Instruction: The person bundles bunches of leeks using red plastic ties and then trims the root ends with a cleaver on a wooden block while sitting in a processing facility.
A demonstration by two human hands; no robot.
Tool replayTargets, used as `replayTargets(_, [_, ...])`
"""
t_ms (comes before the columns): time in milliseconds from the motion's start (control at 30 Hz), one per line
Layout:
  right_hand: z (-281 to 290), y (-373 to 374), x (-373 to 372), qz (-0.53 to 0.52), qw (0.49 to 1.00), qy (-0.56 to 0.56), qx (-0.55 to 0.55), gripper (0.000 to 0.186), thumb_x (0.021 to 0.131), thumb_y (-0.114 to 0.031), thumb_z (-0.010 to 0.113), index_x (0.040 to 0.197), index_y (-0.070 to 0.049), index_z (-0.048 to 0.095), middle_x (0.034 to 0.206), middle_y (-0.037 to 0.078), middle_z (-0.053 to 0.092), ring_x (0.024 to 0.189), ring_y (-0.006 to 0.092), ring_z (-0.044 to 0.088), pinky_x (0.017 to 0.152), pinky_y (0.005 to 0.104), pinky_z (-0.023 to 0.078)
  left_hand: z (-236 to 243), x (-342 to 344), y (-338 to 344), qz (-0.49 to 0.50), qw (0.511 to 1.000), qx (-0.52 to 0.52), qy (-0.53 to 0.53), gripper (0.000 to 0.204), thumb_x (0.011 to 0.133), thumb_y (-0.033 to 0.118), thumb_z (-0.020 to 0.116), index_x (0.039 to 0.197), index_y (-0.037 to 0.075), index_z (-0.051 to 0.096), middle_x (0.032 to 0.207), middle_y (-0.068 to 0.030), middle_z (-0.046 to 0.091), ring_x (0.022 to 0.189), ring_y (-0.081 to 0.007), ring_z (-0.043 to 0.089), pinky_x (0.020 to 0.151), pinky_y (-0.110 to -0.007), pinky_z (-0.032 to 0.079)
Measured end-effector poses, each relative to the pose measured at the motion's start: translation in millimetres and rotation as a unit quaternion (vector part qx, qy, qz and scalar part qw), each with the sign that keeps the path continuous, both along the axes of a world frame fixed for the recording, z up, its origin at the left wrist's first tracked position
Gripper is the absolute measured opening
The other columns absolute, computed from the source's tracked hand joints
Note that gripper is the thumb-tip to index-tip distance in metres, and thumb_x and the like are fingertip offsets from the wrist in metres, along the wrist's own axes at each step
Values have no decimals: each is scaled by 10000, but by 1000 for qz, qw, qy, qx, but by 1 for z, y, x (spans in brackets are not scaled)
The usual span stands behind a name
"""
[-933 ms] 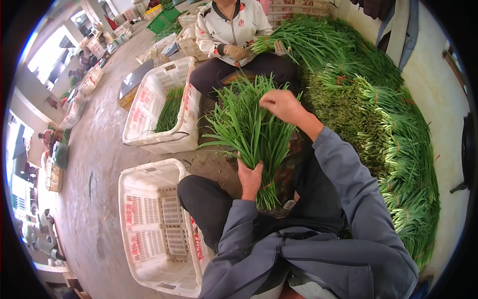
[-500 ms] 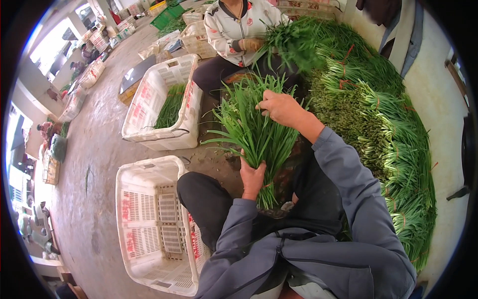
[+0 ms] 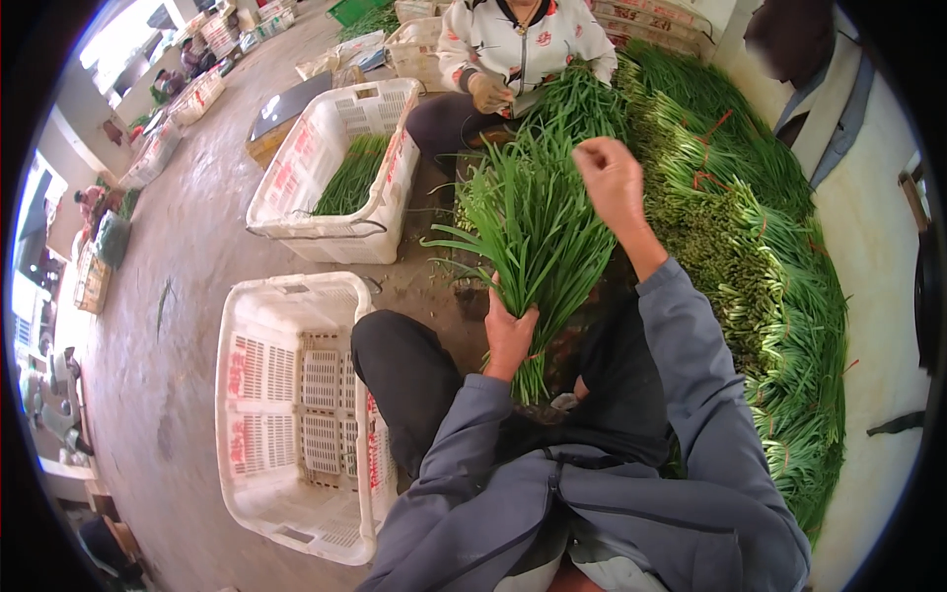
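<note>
My left hand [image 3: 509, 331] is wrapped round the lower part of a bundle of garlic chives [image 3: 543, 227], whose long green leaves fan out away from me. Just below that grip, a thin red tie [image 3: 534, 357] circles the cut stalks. My right hand [image 3: 612, 178] is raised at the right of the leaf tips, fingers curled together; whatever they may hold is too small to make out. Opposite me sits a co-worker, whose gloved hand [image 3: 490, 94] is near more chives [image 3: 582, 104].
A white plastic crate [image 3: 227, 395] stands beside my left knee. Farther off, another white crate [image 3: 258, 212] has chives [image 3: 355, 178] inside. Along the wall at right lies a long heap of tied chive bundles [image 3: 735, 257]. Other people and crates are at the far left.
My right hand has moved off the leaves, up and to the right. The left hand keeps its grip on the bundle. The co-worker's chives have come lower, and the view has shifted slightly.
</note>
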State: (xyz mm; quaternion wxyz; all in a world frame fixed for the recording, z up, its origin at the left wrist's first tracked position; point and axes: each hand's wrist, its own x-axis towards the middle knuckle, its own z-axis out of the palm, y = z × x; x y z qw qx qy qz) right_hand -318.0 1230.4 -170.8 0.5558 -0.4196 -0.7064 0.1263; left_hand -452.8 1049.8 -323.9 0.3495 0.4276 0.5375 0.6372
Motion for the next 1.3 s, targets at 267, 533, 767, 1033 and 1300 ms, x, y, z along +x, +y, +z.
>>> replayTargets(267, [16,-114,-58,387,844,-295,-228,279,835,-262,732,966,-16,723,750,167,687,645,313,667,620,392,524,-51,-19,10,5,986,-20,165,805,797,84,757,1504,28,375,1108,-189,700,977,-263,707,826,-365,540])
replayTargets(533, [-17,-114,-78,339,829,15,-444,180,975,-149,623,869,-7,652,684,74,662,529,135,610,483,287,486,-20,-15,2,46,996,-7,82,743,819,109,777,1453,-20,410,1123,-199,690,991,-216,676,833,-361,529])
replayTargets(767, [-2,-117,-40,344,857,15,-384,117,980,-87,633,1050,6,649,742,21,650,557,76,606,481,227,488,-17,-9,6,64,997,12,51,793,793,77,748,1492,-2,380,1090,-195,714,980,-285,715,827,-379,544])
replayTargets(1033, [-64,-134,-76,293,902,-298,-104,373,874,-189,695,1208,-42,615,758,177,651,686,394,625,649,427,513,-71,-7,18,8,954,-52,295,606,1043,198,482,1578,47,240,1442,-123,490,1381,-250,425,1107,-358,354])
replayTargets(1300, [-63,-142,-79,424,812,-190,-354,238,956,-248,613,1055,-34,637,726,119,665,647,296,654,640,406,521,-79,-3,19,9,959,-47,279,687,956,150,585,1568,75,282,1324,-131,591,1135,-246,588,946,-349,463])
